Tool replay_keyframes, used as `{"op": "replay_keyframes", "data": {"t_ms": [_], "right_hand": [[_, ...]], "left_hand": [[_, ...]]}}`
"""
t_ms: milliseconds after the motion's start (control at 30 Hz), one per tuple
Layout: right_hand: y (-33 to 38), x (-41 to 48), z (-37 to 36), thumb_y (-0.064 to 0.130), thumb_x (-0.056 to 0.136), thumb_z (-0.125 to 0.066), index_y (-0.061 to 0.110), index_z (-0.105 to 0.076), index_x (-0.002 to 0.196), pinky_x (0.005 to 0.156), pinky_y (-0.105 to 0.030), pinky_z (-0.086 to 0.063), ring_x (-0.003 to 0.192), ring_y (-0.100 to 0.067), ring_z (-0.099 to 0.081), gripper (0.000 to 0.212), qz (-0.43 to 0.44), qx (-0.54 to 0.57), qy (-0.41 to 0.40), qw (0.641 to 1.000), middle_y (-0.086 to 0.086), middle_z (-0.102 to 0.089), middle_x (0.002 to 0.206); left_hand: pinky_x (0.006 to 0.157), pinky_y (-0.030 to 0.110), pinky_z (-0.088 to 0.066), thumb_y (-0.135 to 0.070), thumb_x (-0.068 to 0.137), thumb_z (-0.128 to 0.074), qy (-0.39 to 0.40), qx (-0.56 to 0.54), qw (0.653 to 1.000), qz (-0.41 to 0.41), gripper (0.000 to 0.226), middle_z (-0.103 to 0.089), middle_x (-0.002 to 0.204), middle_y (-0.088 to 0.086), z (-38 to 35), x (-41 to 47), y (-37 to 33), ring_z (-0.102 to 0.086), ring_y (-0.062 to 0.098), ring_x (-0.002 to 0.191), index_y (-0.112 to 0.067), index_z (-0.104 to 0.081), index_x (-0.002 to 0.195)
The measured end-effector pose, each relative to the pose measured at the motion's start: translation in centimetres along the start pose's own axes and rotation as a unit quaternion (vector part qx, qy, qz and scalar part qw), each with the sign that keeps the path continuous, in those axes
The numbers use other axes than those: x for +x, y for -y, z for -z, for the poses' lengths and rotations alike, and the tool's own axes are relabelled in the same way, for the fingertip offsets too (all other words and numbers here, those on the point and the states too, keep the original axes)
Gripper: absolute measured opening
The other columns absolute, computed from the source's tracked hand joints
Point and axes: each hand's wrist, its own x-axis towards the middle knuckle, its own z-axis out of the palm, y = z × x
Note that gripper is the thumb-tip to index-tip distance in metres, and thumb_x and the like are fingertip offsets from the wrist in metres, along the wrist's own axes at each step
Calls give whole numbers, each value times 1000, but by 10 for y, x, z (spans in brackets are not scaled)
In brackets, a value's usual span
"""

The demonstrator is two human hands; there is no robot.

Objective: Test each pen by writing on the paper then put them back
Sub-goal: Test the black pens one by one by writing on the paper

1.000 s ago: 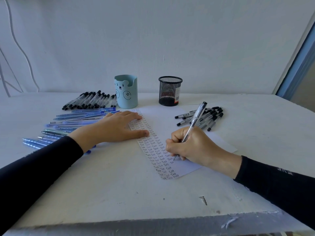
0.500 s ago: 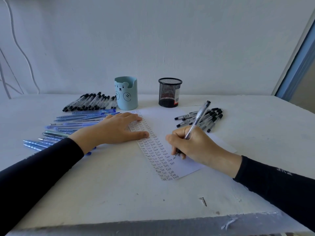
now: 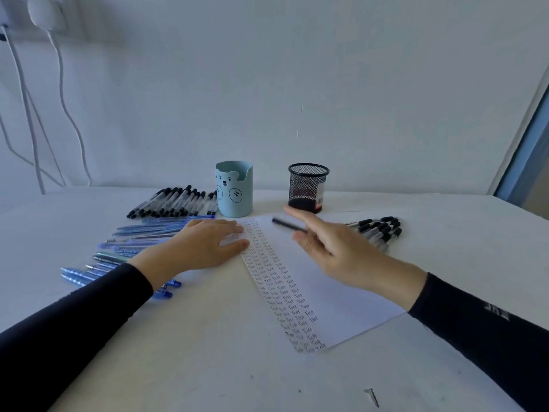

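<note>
Left hand (image 3: 205, 246) lies flat, fingers straight, pressing the upper left edge of the paper (image 3: 335, 292) so the sheet won't slide on the table (image 3: 208, 367). Right hand (image 3: 332, 248) hovers above the sheet mid-frame, a black pen (image 3: 286, 225) pinched under mostly straight fingers (blurry, so the exact hold is hard to read). My guess: tested, and due to join the black pens (image 3: 378, 228) at right.
</note>
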Motion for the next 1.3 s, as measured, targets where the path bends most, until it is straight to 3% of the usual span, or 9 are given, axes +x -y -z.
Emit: {"op": "replay_keyframes", "data": {"t_ms": [200, 367, 567, 800, 900, 1000, 1100, 1200, 1300], "right_hand": [[-4, -8, -19, 33, 104, -40, 21, -48, 121, 66, -35, -45, 77, -9, -53, 22, 66, -67, 60, 994, 14, -54, 92], [-10, -7, -25, 37, 101, -45, 17, -63, 119, 69, -33, -50, 78, -4, -52, 32, 102, -39, 45, 993, 11, -47, 106], [-19, -4, -26, 53, 96, -38, 31, -63, 131, 85, -23, -33, 90, -4, -33, 48, 115, -98, 64, 986, 10, -52, 115], [-64, 4, 19, 33, 96, -57, 34, -68, 121, 100, -38, -33, 100, -10, -32, 27, -29, -133, 15, 991, 9, -55, 120], [-83, -3, 35, 35, 95, -61, 42, -67, 119, 101, -29, -28, 100, -6, -25, 26, -71, -170, 65, 981, 19, -47, 117], [-87, -1, 36, 38, 92, -65, 42, -72, 110, 97, -31, -33, 100, -9, -31, 20, -72, -169, 64, 981, 22, -50, 108], [-86, 0, 31, 32, 93, -64, 36, -72, 103, 94, -34, -36, 102, -14, -44, 13, -60, -165, 38, 984, 17, -57, 104], [-78, -2, 32, 29, 101, -49, 27, -56, 111, 85, -37, -47, 98, -20, -59, 12, -76, -67, -23, 995, 4, -63, 106], [-62, 0, 35, 34, 103, -34, 35, -37, 113, 70, -29, -47, 81, -14, -58, 11, -83, 25, -61, 994, 0, -60, 97]], "left_hand": [[118, 40, -18, -64, 93, -33, 10, 7, 1000, 4, 60, -36, 153, -13, 1, 1, -1, -31, 12, 141, -33, -41, 144], [117, 40, -16, -64, 93, -32, 18, 19, 1000, 8, 61, -36, 153, -12, 2, 1, -2, -30, 12, 142, -33, -39, 145], [118, 40, -15, -65, 93, -30, 24, 27, 999, 4, 62, -35, 153, -12, 2, 1, -2, -30, 12, 142, -33, -38, 146], [110, 36, -19, -94, 64, -5, -73, -19, 995, -70, 98, -46, 142, -22, -5, 4, 1, -38, 7, 134, -42, -57, 128], [105, 30, -7, -94, 67, -9, -126, -34, 981, -142, 82, -38, 139, -35, -3, 0, -16, -23, 2, 137, -52, -63, 114], [107, 31, -6, -88, 70, -34, -106, -55, 969, -216, 61, -37, 136, -39, -3, -7, -34, -20, -4, 132, -53, -67, 107], [103, 29, -35, -70, 78, -56, -105, -120, 947, -278, 42, -53, 121, -33, -12, -6, -42, -42, -8, 115, -41, -74, 103], [84, 19, -53, -34, 84, -71, -214, -152, 916, -305, 23, -66, 106, -14, -7, 0, -37, -62, 0, 90, -18, -77, 100], [76, 9, -50, -19, 85, -73, -366, -211, 885, -195, 15, -66, 100, -13, 24, 8, -17, -63, -3, 75, -14, -76, 99]]}}
